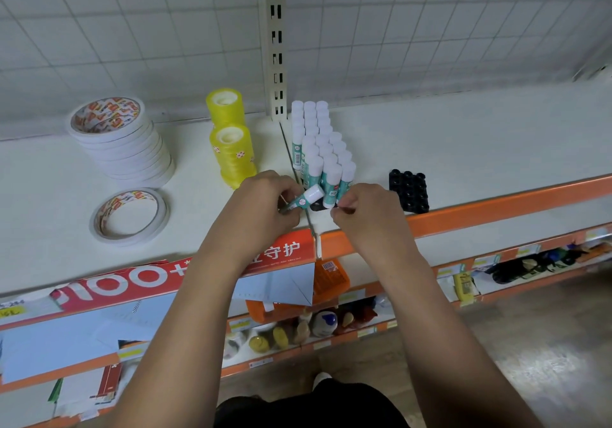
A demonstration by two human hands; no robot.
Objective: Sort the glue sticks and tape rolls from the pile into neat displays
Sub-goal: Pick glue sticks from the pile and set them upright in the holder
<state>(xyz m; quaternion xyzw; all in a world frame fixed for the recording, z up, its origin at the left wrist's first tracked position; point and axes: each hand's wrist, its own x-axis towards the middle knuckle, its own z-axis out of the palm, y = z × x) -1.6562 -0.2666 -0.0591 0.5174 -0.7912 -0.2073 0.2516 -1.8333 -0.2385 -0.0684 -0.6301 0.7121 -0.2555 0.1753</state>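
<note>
My left hand (265, 202) grips a teal glue stick (306, 197) that lies tilted, its white cap pointing up and right. Just behind it, several more glue sticks (323, 149) stand upright in tight rows on the white shelf (463, 149). My right hand (367, 209) has its fingers curled, and thumb and forefinger pinch at the foot of the front-right standing glue stick (346, 179). To the left stand two yellow tape stacks (231, 152), a tall stack of white tape rolls (122, 139) and a short stack of white tape rolls (130, 217).
A black moulded tray (410, 191) lies on the shelf right of the glue sticks. A slotted metal upright (276, 43) and a wire grid back the shelf. Orange shelf edges (496, 209) run along the front. The lower shelves hold bottles, envelopes and boxes.
</note>
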